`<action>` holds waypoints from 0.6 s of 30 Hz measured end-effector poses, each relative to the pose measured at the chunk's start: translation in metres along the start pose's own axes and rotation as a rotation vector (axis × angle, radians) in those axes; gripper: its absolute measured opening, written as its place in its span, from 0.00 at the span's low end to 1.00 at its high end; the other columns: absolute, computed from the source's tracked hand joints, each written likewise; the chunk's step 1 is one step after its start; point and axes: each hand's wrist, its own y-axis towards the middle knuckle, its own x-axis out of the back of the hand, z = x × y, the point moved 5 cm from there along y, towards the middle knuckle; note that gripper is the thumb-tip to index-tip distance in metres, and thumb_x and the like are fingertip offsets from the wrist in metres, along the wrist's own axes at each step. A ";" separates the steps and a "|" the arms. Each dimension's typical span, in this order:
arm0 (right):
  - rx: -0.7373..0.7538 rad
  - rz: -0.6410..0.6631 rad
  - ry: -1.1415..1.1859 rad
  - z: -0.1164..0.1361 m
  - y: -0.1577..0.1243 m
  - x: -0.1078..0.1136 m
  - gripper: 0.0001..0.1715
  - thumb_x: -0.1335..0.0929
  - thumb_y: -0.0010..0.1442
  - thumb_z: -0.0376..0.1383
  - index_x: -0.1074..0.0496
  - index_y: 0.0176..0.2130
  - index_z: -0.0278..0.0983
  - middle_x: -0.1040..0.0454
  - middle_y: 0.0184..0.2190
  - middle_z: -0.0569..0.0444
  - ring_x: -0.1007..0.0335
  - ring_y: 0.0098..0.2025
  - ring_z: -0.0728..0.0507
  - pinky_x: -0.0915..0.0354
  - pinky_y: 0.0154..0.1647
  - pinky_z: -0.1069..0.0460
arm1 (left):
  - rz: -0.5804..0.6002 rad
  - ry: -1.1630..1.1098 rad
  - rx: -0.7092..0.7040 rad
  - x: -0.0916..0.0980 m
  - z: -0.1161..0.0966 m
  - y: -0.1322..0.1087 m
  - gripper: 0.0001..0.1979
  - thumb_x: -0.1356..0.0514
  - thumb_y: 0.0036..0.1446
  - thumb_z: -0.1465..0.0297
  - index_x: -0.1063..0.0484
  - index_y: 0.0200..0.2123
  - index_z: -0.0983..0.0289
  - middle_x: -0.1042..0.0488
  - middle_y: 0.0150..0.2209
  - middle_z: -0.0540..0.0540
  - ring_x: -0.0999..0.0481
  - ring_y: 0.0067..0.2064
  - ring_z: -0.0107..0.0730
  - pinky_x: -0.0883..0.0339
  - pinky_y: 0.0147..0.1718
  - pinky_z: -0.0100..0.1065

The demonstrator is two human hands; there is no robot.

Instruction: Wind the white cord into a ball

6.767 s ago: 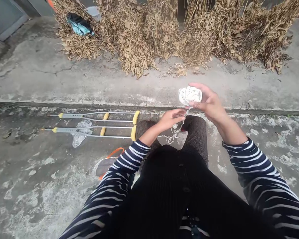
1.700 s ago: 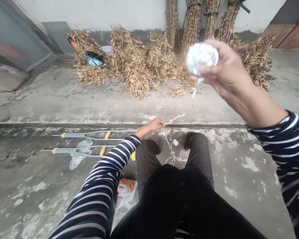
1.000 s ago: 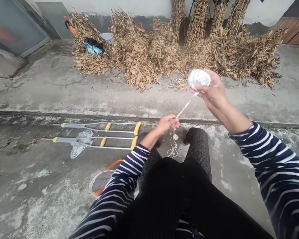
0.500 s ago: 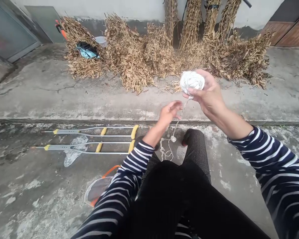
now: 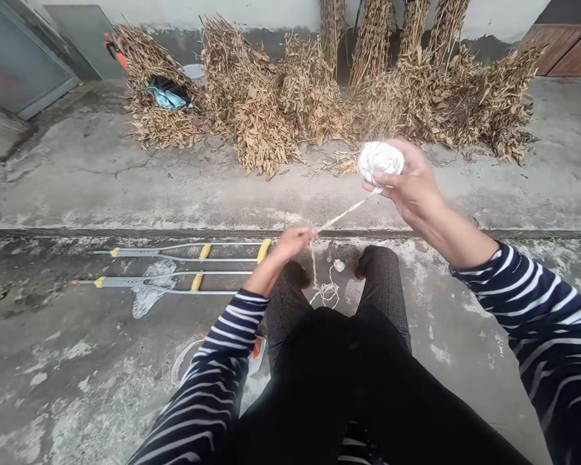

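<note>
My right hand (image 5: 412, 182) is wrapped round a ball of white cord (image 5: 380, 163), held up over the concrete step. From the ball a length of cord (image 5: 346, 213) runs taut down to the left. My left hand (image 5: 296, 241) pinches that cord between closed fingers, lower and farther left than the ball. Below my left fingers the strand hangs down to loose coils (image 5: 327, 294) on the ground between my feet. A small white clump (image 5: 339, 265) lies just beyond the coils.
Dried plant bundles (image 5: 261, 103) lean along the wall beyond the step (image 5: 174, 194). Two crutches with yellow pads (image 5: 197, 281) lie on the left, over a clear plastic bag (image 5: 150, 298). Behind my left forearm is a partly hidden container (image 5: 183, 361). A blue-and-black cloth (image 5: 168, 95) rests on the bundles.
My left hand has closed on the cord and moved left and down, drawing the strand taut. The ball in my right hand has shifted slightly right.
</note>
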 end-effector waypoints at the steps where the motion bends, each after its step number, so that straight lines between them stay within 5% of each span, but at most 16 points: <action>1: 0.001 0.017 0.003 -0.001 -0.005 -0.006 0.37 0.24 0.48 0.27 0.31 0.54 0.49 0.25 0.57 0.57 0.27 0.61 0.35 0.20 0.55 0.35 | -0.150 0.027 -0.069 0.007 -0.007 0.007 0.14 0.31 0.58 0.61 0.21 0.35 0.68 0.18 0.41 0.59 0.21 0.34 0.30 0.28 0.29 0.29; 3: 0.010 0.043 0.009 -0.002 -0.012 -0.017 0.36 0.24 0.49 0.27 0.31 0.54 0.50 0.26 0.58 0.57 0.28 0.61 0.35 0.20 0.54 0.35 | -0.288 -0.028 -0.238 0.000 -0.028 0.013 0.13 0.33 0.60 0.64 0.21 0.44 0.66 0.19 0.50 0.59 0.20 0.37 0.31 0.27 0.29 0.29; 6: 0.018 0.045 0.025 -0.006 -0.013 -0.029 0.35 0.25 0.49 0.26 0.31 0.53 0.50 0.27 0.59 0.58 0.28 0.61 0.35 0.20 0.54 0.36 | -0.138 -0.283 -0.407 -0.049 -0.057 0.007 0.18 0.33 0.60 0.64 0.23 0.52 0.63 0.22 0.58 0.60 0.19 0.48 0.38 0.23 0.33 0.32; 8: 0.013 0.039 0.028 -0.008 -0.011 -0.034 0.35 0.26 0.50 0.25 0.31 0.53 0.50 0.27 0.59 0.58 0.28 0.61 0.36 0.20 0.54 0.36 | -0.035 -0.439 -0.433 -0.084 -0.069 -0.004 0.20 0.31 0.58 0.63 0.25 0.52 0.62 0.21 0.55 0.60 0.19 0.51 0.40 0.21 0.38 0.34; 11: -0.007 0.041 0.023 -0.010 -0.006 -0.037 0.36 0.26 0.51 0.24 0.31 0.54 0.51 0.27 0.59 0.58 0.27 0.61 0.36 0.20 0.53 0.36 | 0.002 -0.537 -0.425 -0.115 -0.074 -0.017 0.19 0.29 0.56 0.59 0.24 0.45 0.65 0.19 0.40 0.56 0.18 0.41 0.33 0.21 0.41 0.35; 14: -0.044 0.017 0.030 -0.011 0.001 -0.029 0.36 0.26 0.51 0.24 0.31 0.54 0.50 0.26 0.59 0.58 0.27 0.60 0.35 0.19 0.52 0.36 | 0.068 -0.514 -0.359 -0.116 -0.067 -0.025 0.20 0.30 0.56 0.54 0.24 0.37 0.66 0.21 0.31 0.54 0.22 0.31 0.28 0.23 0.34 0.32; 18: -0.112 -0.085 0.045 -0.012 0.013 0.000 0.34 0.27 0.51 0.22 0.30 0.53 0.48 0.27 0.61 0.55 0.25 0.60 0.36 0.18 0.52 0.39 | 0.344 -0.330 -0.172 -0.084 -0.038 -0.033 0.23 0.30 0.56 0.52 0.23 0.39 0.68 0.21 0.30 0.55 0.23 0.27 0.27 0.28 0.26 0.31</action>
